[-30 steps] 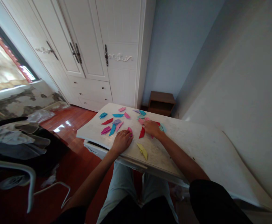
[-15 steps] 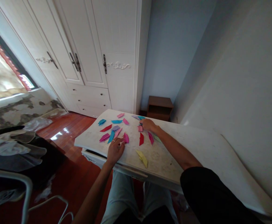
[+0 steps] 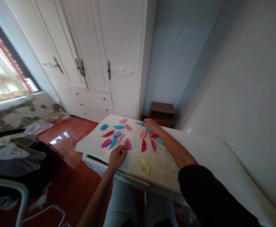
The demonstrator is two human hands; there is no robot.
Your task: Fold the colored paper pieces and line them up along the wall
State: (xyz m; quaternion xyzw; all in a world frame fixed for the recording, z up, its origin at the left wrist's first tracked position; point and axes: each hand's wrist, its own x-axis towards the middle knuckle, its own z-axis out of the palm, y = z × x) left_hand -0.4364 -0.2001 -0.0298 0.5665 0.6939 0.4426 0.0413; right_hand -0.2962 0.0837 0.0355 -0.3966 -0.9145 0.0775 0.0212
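Folded paper pieces in several colours lie spread over a white table. My left hand (image 3: 117, 156) is at the near side, its fingers curled and their tips at the lower end of a magenta folded paper (image 3: 127, 144). My right hand (image 3: 152, 124) reaches to the far edge, fingers stretched forward beside a blue folded paper (image 3: 143, 124); its palm partly covers a teal piece (image 3: 148, 130). Under and near the right forearm are a pink piece (image 3: 143, 134), a red piece (image 3: 143, 145), a magenta piece (image 3: 153, 144) and a pale green piece (image 3: 161, 147). A yellow piece (image 3: 144, 165) lies nearest me.
The white table (image 3: 190, 151) runs on to the right, along the wall. Beyond it stand a white wardrobe (image 3: 126, 94) and a small brown cabinet (image 3: 162, 107). At left are a metal tube frame (image 3: 21, 195) and a heap of cloth (image 3: 7, 151).
My right hand has moved away from the pink piece toward the table's far edge, uncovering pieces beneath it. The left hand stays by the magenta paper. The view has tilted slightly up.
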